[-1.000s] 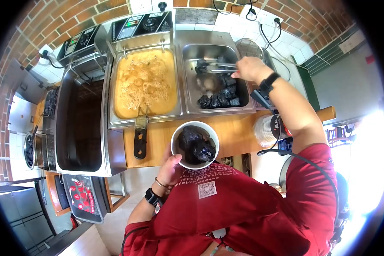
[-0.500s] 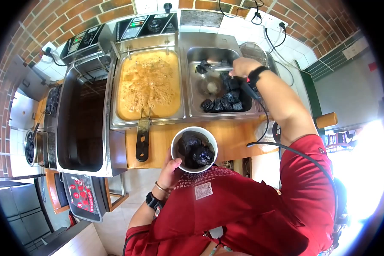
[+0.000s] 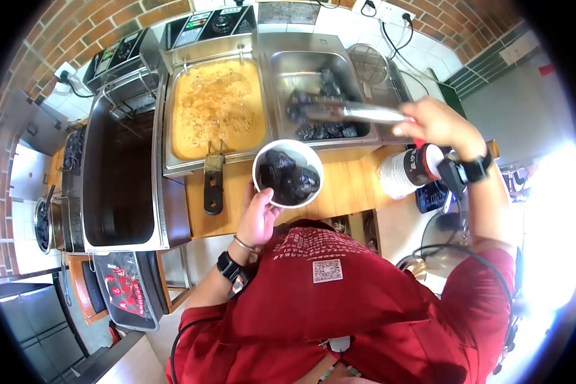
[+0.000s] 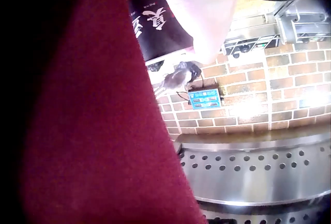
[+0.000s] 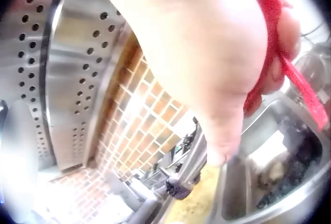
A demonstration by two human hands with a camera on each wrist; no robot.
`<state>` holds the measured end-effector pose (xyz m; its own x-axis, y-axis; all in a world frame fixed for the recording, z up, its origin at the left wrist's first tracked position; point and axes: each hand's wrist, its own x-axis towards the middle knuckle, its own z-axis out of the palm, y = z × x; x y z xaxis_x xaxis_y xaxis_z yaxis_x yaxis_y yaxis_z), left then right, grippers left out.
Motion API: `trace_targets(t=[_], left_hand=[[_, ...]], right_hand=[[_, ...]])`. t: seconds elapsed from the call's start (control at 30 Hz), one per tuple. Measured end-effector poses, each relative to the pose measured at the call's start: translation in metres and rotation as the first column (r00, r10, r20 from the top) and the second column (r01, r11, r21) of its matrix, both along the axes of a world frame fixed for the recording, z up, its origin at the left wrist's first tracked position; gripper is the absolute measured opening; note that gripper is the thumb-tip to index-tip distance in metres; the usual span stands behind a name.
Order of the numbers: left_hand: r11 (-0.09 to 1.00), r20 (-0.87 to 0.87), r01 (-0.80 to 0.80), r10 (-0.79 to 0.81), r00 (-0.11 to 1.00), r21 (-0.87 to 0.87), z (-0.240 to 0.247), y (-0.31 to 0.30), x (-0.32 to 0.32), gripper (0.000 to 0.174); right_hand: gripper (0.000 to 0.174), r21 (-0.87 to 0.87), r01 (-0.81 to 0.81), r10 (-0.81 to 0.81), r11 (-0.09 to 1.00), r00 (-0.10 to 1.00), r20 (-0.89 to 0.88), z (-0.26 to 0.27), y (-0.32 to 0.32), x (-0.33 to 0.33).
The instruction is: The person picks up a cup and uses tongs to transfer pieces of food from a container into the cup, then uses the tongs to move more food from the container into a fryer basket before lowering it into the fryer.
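Observation:
My left hand [image 3: 258, 221] grips a paper bowl [image 3: 303, 151] of black food chunks [image 3: 288, 178], tilted toward me before the counter. Its black printed outside shows in the left wrist view. With my right hand [image 3: 438, 125] I hold metal tongs [image 3: 372, 113] with a red grip. The tongs' blurred tips pinch a dark chunk [image 3: 304, 110] over the near part of a steel basin [image 3: 285, 69]. More black chunks [image 3: 331, 131] lie inside that basin. In the right wrist view, a dark chunk [image 5: 178, 189] shows at the tong tips.
Left of the basin is a fryer of foaming yellow oil [image 3: 217, 109], its basket handle [image 3: 212, 192] jutting over the wooden counter [image 3: 345, 185]. A second fryer [image 3: 125, 179] holds dark liquid. Stacked paper bowls [image 3: 400, 174] lie at right. A wire strainer [image 3: 368, 64] sits behind.
My right hand has drawn back toward me and right, bringing the tongs with a dark chunk up from inside the basin. The left hand keeps hold of the bowl.

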<state>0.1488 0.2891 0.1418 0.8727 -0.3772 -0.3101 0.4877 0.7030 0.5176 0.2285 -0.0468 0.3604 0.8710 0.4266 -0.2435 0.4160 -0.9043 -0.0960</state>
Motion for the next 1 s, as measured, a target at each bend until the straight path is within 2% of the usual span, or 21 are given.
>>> trace_targets(t=[0.03,0.07,0.2,0.27,0.33,0.43,0.47,0.53,0.57,0.6,0.63,0.67,0.7,0.73,0.77,0.83,0.93,0.97,1.0], left_hand=[[1.000,0.014,-0.010,0.009,1.000,0.017,-0.002,0.000,0.001,0.058],[0.999,0.033,-0.017,0.016,0.999,0.032,-0.004,-0.001,0.003,0.059],[0.998,0.126,0.042,-0.048,0.991,0.043,-0.004,-0.008,0.005,0.060],[0.994,0.124,0.056,-0.068,0.990,0.098,-0.004,-0.012,0.003,0.062],[0.987,0.113,0.098,-0.113,0.987,0.131,-0.001,-0.018,-0.001,0.063],[0.968,0.118,0.157,-0.182,0.976,0.196,-0.006,-0.021,-0.006,0.065],[0.957,0.143,0.188,-0.222,0.964,0.220,-0.008,-0.026,-0.007,0.065],[0.950,0.173,0.231,-0.268,0.948,0.209,-0.016,-0.033,-0.006,0.065],[0.954,0.119,0.243,-0.266,0.957,0.177,-0.007,-0.037,-0.011,0.065],[0.941,0.123,0.285,-0.310,0.943,0.181,-0.007,-0.038,-0.011,0.065],[0.933,0.121,0.294,-0.323,0.939,0.206,-0.010,-0.040,-0.013,0.064],[0.929,0.156,0.321,-0.349,0.924,0.182,-0.007,-0.041,-0.014,0.063],[0.922,0.167,0.348,-0.375,0.912,0.172,-0.010,-0.043,-0.013,0.063],[0.917,0.174,0.363,-0.390,0.904,0.167,-0.012,-0.045,-0.013,0.063],[0.913,0.201,0.380,-0.404,0.892,0.149,-0.011,-0.049,-0.015,0.064],[0.899,0.238,0.401,-0.434,0.869,0.175,-0.004,-0.056,-0.018,0.065],[0.877,0.253,0.433,-0.475,0.843,0.207,0.001,-0.069,-0.025,0.066],[0.861,0.266,0.462,-0.506,0.821,0.211,-0.005,-0.074,-0.026,0.065],[0.843,0.279,0.493,-0.536,0.797,0.215,-0.008,-0.078,-0.028,0.063]], right_hand=[[0.045,0.012,-0.035,0.036,0.999,0.998,-0.054,0.006,-0.002,-0.017],[0.044,-0.042,0.002,-0.007,0.999,0.993,-0.114,0.020,0.014,-0.036],[0.042,-0.160,0.066,-0.092,0.985,0.982,-0.164,0.018,0.039,-0.084],[0.038,-0.139,0.044,-0.048,0.989,0.998,-0.026,0.014,0.053,-0.102],[0.036,-0.179,0.080,-0.082,0.981,0.997,-0.004,0.005,0.059,-0.117],[0.029,-0.253,0.052,-0.039,0.966,0.998,0.055,-0.006,0.069,-0.139],[0.026,-0.206,0.006,0.017,0.979,0.994,0.108,-0.009,0.073,-0.146],[0.007,-0.230,0.068,-0.049,0.971,0.995,0.089,-0.006,0.086,-0.161],[0.006,-0.183,0.049,-0.016,0.982,0.984,0.177,-0.018,0.084,-0.169],[0.008,0.060,-0.092,0.067,0.994,0.943,0.327,-0.023,0.074,-0.180],[0.018,-0.063,-0.057,0.072,0.996,0.961,0.268,-0.026,0.073,-0.185],[0.018,-0.084,-0.006,0.029,0.996,0.961,0.276,-0.022,0.075,-0.186],[0.026,-0.093,0.204,-0.205,0.975,0.979,-0.005,-0.018,0.078,-0.182],[0.035,-0.141,0.385,-0.410,0.912,0.868,-0.280,-0.017,0.079,-0.182],[0.035,-0.140,0.402,-0.426,0.905,0.862,-0.274,-0.019,0.077,-0.182],[0.049,-0.255,0.502,-0.543,0.826,0.588,-0.599,-0.030,0.068,-0.183],[0.053,-0.208,0.556,-0.546,0.805,0.558,-0.625,-0.031,0.052,-0.199],[0.054,-0.212,0.558,-0.567,0.802,0.601,-0.564,-0.026,0.052,-0.205],[0.054,-0.214,0.565,-0.573,0.797,0.596,-0.562,-0.021,0.052,-0.213]])
